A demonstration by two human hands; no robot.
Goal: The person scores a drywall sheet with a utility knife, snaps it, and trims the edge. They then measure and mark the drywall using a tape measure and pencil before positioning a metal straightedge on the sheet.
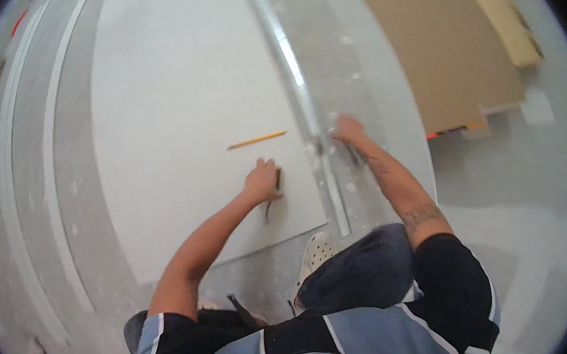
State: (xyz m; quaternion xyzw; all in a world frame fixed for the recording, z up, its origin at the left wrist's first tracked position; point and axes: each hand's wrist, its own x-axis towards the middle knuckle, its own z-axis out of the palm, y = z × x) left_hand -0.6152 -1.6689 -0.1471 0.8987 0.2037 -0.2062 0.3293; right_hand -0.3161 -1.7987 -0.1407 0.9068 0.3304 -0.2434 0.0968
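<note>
Grip (262,180), left, curled around dark object (278,176).

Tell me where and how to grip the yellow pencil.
Pinch the pencil across its thin width at mid-length, coming from above on the near side, where the left hand is. It lies flat and roughly crosswise on the white board, with nothing touching its long sides, so both should be reachable.
</note>
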